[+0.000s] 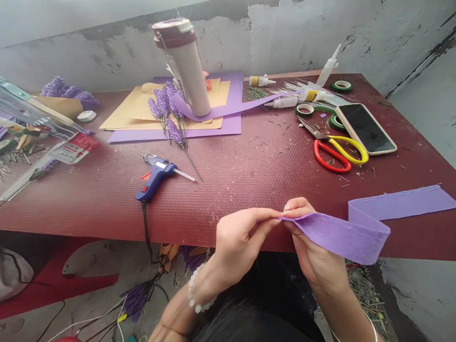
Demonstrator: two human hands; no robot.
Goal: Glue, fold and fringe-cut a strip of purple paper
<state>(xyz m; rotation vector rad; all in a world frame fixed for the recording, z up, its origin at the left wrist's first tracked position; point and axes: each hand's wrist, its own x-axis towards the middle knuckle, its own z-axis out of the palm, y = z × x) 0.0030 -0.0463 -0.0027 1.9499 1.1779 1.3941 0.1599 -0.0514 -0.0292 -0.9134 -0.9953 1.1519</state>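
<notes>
A long purple fabric strip [338, 232] runs from my fingertips to the right, bends back in a loop and lies over the table's right front edge. My left hand [237, 237], with a beaded bracelet at the wrist, pinches the strip's narrow end. Against those fingertips, my right hand [317, 256] grips the same end between thumb and fingers. The strip is folded or gathered where the fingers meet; the exact fold is hidden. Both hands are just above the front edge of the dark red table [228, 180].
A blue glue gun [156, 175] lies left of centre, its cord hanging off the front. Scissors [335, 147], a phone [366, 128], green tape [342, 86] and glue bottles [327, 66] are at right. A tumbler [185, 66] stands on paper sheets beside lavender stems [166, 104].
</notes>
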